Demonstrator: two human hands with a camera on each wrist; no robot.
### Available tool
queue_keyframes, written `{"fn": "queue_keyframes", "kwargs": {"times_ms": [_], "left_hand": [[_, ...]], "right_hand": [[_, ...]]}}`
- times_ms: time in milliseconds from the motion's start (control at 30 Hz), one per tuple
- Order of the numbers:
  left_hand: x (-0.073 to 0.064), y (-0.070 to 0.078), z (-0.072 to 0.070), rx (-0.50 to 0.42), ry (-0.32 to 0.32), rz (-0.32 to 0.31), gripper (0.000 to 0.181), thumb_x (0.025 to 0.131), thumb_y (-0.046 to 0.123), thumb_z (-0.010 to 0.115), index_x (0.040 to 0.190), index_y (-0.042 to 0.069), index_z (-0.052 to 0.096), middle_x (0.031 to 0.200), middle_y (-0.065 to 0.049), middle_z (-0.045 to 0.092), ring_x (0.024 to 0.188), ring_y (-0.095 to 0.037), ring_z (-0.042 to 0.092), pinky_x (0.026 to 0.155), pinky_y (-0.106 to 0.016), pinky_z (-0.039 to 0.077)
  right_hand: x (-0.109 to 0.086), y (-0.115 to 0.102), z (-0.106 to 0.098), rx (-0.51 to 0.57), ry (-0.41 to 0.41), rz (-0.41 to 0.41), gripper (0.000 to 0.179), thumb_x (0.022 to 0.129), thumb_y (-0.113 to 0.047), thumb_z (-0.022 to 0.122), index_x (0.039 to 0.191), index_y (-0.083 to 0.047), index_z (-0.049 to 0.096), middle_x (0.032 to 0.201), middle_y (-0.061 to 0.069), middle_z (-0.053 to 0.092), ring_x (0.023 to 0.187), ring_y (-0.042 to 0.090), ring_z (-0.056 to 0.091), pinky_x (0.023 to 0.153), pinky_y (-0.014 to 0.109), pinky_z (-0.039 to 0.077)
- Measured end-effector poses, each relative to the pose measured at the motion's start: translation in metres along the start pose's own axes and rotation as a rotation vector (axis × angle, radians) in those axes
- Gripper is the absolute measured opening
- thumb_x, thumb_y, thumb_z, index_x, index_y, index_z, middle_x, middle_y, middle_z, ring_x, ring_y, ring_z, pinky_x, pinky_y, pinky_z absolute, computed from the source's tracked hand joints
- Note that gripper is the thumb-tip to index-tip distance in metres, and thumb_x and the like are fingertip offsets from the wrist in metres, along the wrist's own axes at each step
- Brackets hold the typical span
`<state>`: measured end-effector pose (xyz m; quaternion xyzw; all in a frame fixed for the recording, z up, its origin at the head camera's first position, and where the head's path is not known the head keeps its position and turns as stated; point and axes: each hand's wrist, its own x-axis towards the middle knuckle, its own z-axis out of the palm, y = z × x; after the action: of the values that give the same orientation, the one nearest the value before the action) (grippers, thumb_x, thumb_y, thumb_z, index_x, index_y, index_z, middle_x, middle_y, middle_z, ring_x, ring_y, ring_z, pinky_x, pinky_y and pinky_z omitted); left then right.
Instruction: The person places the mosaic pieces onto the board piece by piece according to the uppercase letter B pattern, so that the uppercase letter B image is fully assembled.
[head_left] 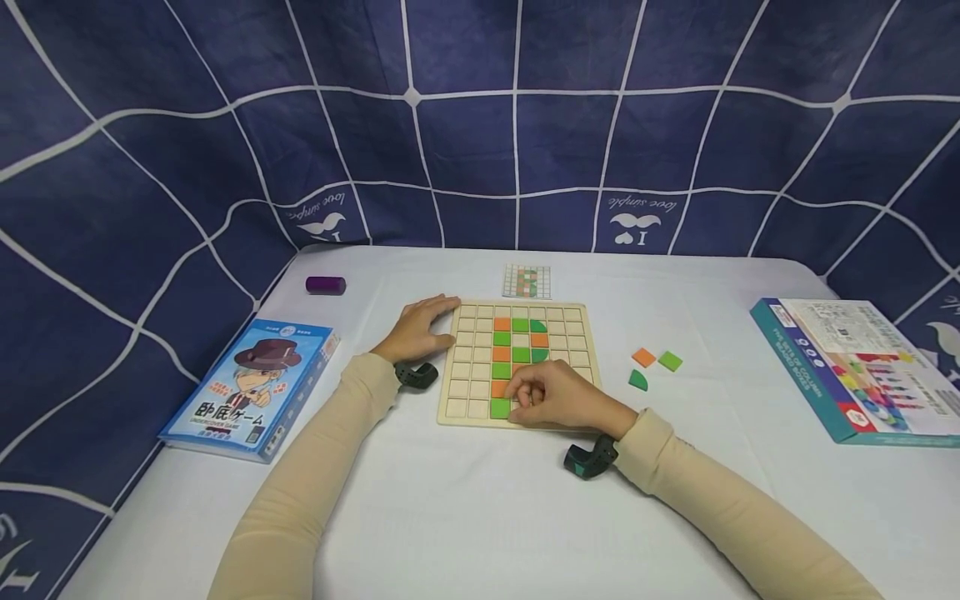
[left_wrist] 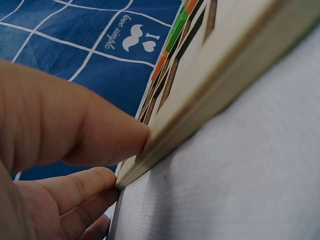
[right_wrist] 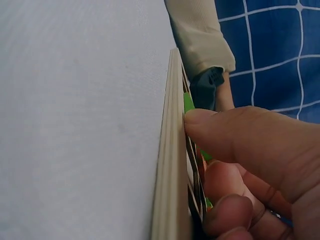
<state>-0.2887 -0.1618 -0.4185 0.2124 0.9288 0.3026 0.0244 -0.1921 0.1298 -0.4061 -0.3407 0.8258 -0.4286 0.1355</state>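
Note:
A wooden grid board [head_left: 480, 412] lies on the table, with orange and green tiles in its middle columns, some of them quarter rounds. My left hand [head_left: 420, 329] rests at the board's upper left corner. Its thumb [left_wrist: 107, 130] presses the side edge, and the other fingers reach along the corner. Over the lower middle of the board, my right hand [head_left: 558, 396] has its fingers curled. Its thumb and index fingertip pinch at a green square tile [head_left: 499, 408] in the bottom row. The hand hides the squares to the right of it.
Behind the board lies a small pattern card [head_left: 527, 282]. Loose to the right are an orange tile [head_left: 643, 357], a green square [head_left: 671, 361] and a green quarter round [head_left: 638, 380]. A blue game box [head_left: 255, 387], a purple cylinder [head_left: 326, 286] and a teal-edged box [head_left: 862, 371] stand farther out.

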Motion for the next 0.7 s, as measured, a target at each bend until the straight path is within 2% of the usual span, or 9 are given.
{"fn": "queue_keyframes", "kwargs": {"times_ms": [433,700], "left_hand": [[-0.001,0.0038,-0.0012,0.003,-0.005,-0.012,0.075,0.09,0.016,0.069,0.16,-0.002,0.048,0.168,-0.018,0.046,0.162,-0.036,0.03,0.134,-0.052,0.014],[-0.0015,0.0037,-0.0007,-0.001,-0.003,-0.014,0.075,0.09,0.016,0.07,0.16,-0.002,0.048,0.168,-0.018,0.046,0.162,-0.036,0.03,0.134,-0.053,0.014]], "right_hand": [[-0.0004,-0.0003,0.0,-0.001,-0.004,-0.002,0.017,0.089,-0.008,0.087,0.105,-0.005,0.081,0.074,-0.01,0.061,0.062,0.005,0.05,0.057,0.019,0.042],[0.0011,0.0051,-0.005,0.124,-0.016,-0.025,0.015,0.094,-0.006,0.082,0.108,-0.001,0.081,0.078,-0.007,0.064,0.066,0.006,0.051,0.061,0.019,0.043]]}}
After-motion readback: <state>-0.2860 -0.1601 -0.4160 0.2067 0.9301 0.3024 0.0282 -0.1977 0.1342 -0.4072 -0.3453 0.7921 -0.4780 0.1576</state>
